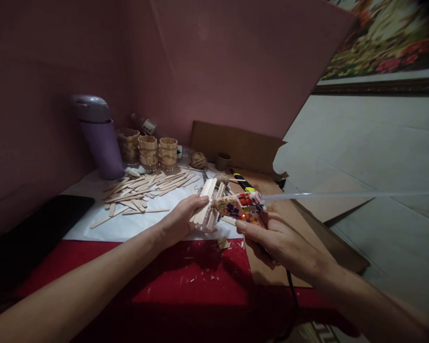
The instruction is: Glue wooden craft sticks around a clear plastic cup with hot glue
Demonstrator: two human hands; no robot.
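Note:
My left hand grips a small clear cup whose side is partly covered with upright wooden craft sticks. In my right hand is a flower-patterned hot glue gun, its small red light lit. The gun's nozzle points left and meets the sticks on the cup; whether it touches them I cannot tell. A long clear glue stick runs out of the gun's back to the right. My right fingers also hold a single craft stick beside the gun.
Loose craft sticks lie heaped on white paper. Behind them stand stick-covered cups and a purple flask. A twine ball, a yellow-black cutter and cardboard are to the right. Scraps litter the red cloth.

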